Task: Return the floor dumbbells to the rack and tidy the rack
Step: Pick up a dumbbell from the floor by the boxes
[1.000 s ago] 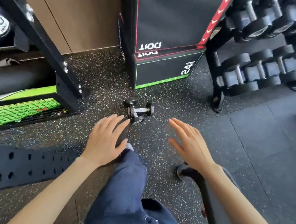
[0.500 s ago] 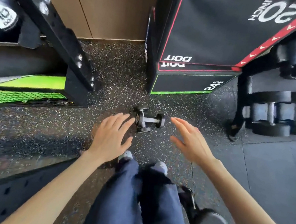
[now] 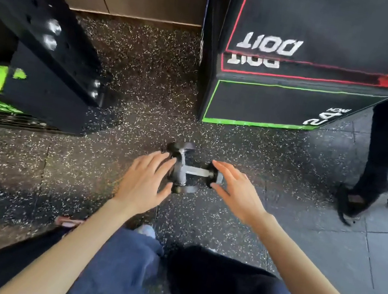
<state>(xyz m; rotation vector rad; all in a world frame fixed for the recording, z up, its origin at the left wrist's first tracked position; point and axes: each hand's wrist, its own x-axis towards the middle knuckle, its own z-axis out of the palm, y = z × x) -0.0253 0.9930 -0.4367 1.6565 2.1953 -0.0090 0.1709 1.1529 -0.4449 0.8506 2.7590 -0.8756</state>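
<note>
Head view: the two small floor dumbbells point(image 3: 195, 171) lie crossed, touching, on the speckled floor point(image 3: 128, 123) at centre frame, at 6 o'clock of the plyo boxes point(image 3: 270, 105), the rack point(image 3: 380, 151) well apart at 3 o'clock. The left hand point(image 3: 143, 180) and right hand point(image 3: 238, 192) flank them at 9 and 3 o'clock, fingers straight and apart, clasping nothing; fingertip contact cannot be confirmed. Risk: lifting one off the crossing may roll the other away, or pinch fingers between the heads.
</note>
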